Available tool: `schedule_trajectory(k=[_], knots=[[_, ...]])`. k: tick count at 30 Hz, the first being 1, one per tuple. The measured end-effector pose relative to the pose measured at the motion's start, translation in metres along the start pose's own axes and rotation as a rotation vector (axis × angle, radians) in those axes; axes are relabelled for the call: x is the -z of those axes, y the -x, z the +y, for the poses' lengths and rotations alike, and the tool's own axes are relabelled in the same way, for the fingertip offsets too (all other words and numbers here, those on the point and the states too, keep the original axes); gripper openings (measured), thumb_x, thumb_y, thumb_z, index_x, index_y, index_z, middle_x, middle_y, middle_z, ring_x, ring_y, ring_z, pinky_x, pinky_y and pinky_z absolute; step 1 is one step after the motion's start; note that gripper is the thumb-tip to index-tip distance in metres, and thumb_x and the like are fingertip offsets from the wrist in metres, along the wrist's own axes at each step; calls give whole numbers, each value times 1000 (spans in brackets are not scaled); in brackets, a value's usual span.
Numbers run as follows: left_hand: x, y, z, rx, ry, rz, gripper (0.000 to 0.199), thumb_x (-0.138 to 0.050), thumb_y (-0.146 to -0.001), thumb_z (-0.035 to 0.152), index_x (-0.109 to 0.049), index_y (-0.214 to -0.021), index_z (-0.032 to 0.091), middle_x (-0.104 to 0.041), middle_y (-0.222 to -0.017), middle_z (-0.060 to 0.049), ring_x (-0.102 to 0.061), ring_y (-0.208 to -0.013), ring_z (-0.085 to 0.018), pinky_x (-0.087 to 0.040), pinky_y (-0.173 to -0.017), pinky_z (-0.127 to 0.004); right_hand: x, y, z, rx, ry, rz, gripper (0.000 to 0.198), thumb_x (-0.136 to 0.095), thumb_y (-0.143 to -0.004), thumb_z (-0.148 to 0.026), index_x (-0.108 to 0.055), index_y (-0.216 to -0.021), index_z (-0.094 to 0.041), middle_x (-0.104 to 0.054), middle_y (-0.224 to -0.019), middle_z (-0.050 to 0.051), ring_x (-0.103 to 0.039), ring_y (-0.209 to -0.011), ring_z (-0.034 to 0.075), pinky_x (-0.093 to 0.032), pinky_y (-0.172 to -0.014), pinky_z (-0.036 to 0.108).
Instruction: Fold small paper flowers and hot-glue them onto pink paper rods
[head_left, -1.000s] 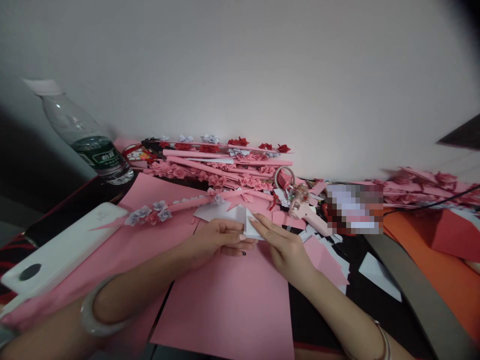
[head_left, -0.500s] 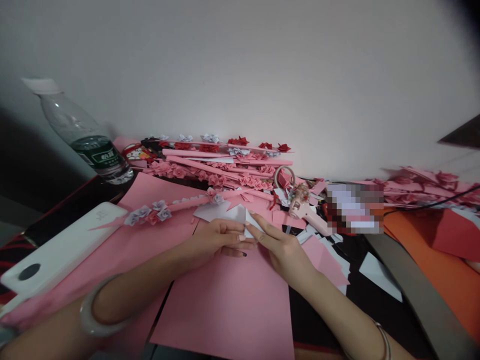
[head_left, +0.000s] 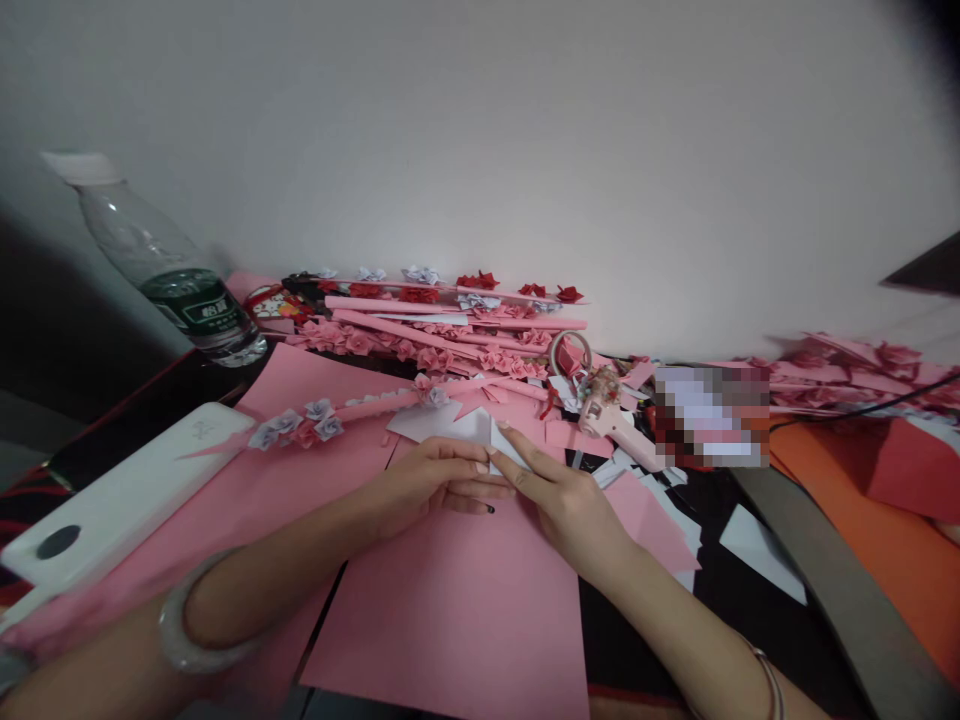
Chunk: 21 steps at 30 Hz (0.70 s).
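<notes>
A small folded piece of white paper (head_left: 480,426) is between my two hands, above a pink paper sheet (head_left: 457,610). My left hand (head_left: 427,487) grips its near left side, thumb on top and other fingers underneath. My right hand (head_left: 562,495) pinches the right part, its index finger laid along a fold; the thumb is mostly hidden. Just beyond the paper lies a pink stem (head_left: 382,402) with white and pink paper flowers (head_left: 319,420). Another pink sheet (head_left: 300,500) spreads beneath my left forearm.
A water bottle (head_left: 199,305) and a long white device (head_left: 127,495) stand at left. Pink flower stems (head_left: 450,340) pile along the wall. A tape roll (head_left: 553,350), a pink glue gun (head_left: 622,435) and paper scraps (head_left: 652,520) lie at right, near a grey curved edge (head_left: 817,580).
My left fingertips have shifted very slightly at the paper's edge. Both hands otherwise keep the same hold and place.
</notes>
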<state>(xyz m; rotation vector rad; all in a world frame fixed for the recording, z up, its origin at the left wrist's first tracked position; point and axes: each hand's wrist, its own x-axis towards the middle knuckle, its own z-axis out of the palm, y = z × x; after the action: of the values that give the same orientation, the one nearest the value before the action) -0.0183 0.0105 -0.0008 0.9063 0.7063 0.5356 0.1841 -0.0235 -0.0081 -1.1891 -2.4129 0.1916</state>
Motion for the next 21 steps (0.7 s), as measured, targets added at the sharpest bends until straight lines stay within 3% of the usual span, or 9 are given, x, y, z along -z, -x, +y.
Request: schedule_trajectory(k=[14, 21], knots=[[0, 1, 2, -3, -33, -42, 24, -61, -81, 29, -68, -102, 18, -70, -105, -8, -60, -107, -27, -48, -82, -32, -2, 1, -1, -6, 66, -36, 61, -40, -85, -4, -35, -139, -30, -32, -146, 6, -63, -104, 23, -58, -79, 36], [1, 0, 0, -15, -36, -43, 27, -62, -81, 31, -67, -104, 17, -69, -107, -9, -60, -107, -28, -48, -85, -34, -2, 2, 0, -15, 56, -39, 59, -41, -85, -3, -37, -139, -28, -32, -146, 6, -60, -109, 23, -56, -84, 35]])
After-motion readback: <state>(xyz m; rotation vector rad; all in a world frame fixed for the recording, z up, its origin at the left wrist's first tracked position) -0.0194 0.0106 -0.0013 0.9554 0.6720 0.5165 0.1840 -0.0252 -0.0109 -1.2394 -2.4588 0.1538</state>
